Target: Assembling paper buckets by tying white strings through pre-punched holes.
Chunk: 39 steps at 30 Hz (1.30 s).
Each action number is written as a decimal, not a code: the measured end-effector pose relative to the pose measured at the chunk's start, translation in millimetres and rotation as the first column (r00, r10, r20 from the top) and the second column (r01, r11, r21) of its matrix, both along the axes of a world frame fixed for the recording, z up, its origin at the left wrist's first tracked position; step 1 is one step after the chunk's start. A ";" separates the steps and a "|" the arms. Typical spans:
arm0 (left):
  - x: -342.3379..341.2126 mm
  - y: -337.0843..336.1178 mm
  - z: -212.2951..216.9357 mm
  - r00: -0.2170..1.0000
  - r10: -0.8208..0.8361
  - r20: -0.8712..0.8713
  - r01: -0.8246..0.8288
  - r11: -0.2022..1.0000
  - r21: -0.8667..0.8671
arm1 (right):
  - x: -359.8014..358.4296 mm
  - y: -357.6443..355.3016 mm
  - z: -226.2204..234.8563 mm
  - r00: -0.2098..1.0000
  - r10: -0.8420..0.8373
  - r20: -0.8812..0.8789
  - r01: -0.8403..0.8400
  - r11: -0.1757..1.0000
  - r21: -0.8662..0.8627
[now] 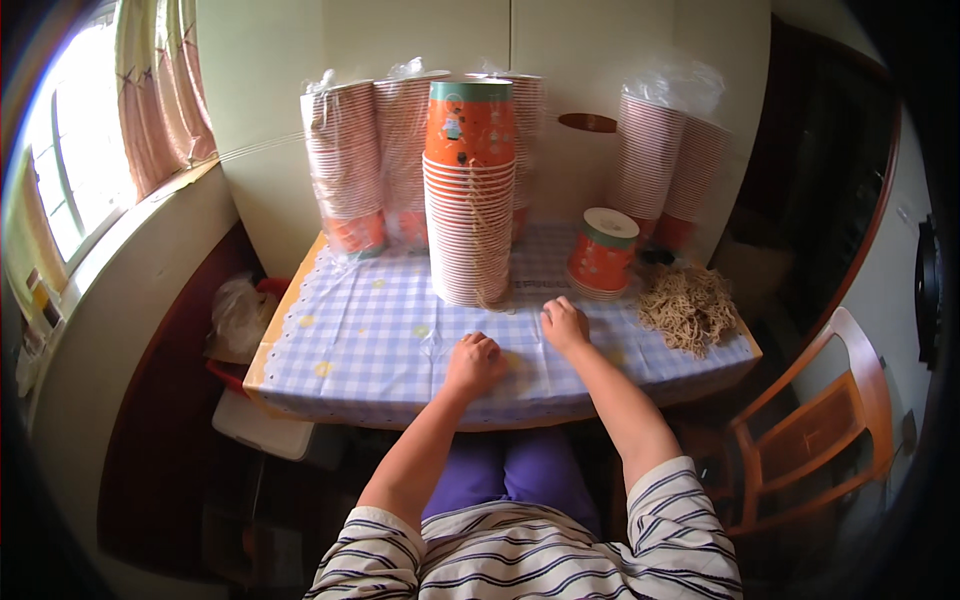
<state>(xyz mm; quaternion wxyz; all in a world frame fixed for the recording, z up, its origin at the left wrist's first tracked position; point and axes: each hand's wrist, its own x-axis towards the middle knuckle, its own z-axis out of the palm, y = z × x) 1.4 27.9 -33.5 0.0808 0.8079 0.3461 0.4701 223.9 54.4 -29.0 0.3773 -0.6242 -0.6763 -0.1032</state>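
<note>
My left hand [475, 365] rests on the checked tablecloth near the front edge, its fingers loosely curled and no object showing in them. My right hand [566, 326] lies farther forward, fingers bent down against the cloth, with nothing visible in it. Just beyond them rises a tall stack of paper cups [467, 230], nested upside down, the orange top one with a green band. Strands of twine hang down its front right side. Right of my right hand is a short upside-down stack of orange paper cups [603, 255]. Beside that lies a tangled heap of tan twine [690, 308].
Plastic-wrapped cup stacks stand along the back left [342, 165] and back right [650, 150] of the table [380, 345], against a pale cabinet [570, 50]. A wooden chair [815, 425] is at the right. A red bin [228, 375] and a white lidded box [262, 425] sit at the left.
</note>
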 end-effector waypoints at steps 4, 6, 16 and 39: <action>-1.7 -1.8 4.4 1.000 0.018 -0.005 -0.018 0.999 -0.028 | 34.1 16.6 59.3 0.978 -0.194 -0.078 0.198 0.979 0.056; 4.8 -1.0 5.5 1.000 0.008 -0.020 -0.009 0.999 -0.045 | 69.4 25.3 79.6 0.960 -0.273 -0.059 0.279 0.915 0.291; -1.4 1.6 0.5 0.995 0.003 -0.101 -0.007 0.999 -0.043 | 117.4 28.6 126.2 0.925 -0.360 0.124 0.373 0.923 -0.100; -4.2 -0.7 5.4 0.995 -0.009 -0.097 0.001 0.997 -0.083 | 133.1 50.6 173.2 0.930 -0.363 0.063 0.364 0.931 0.004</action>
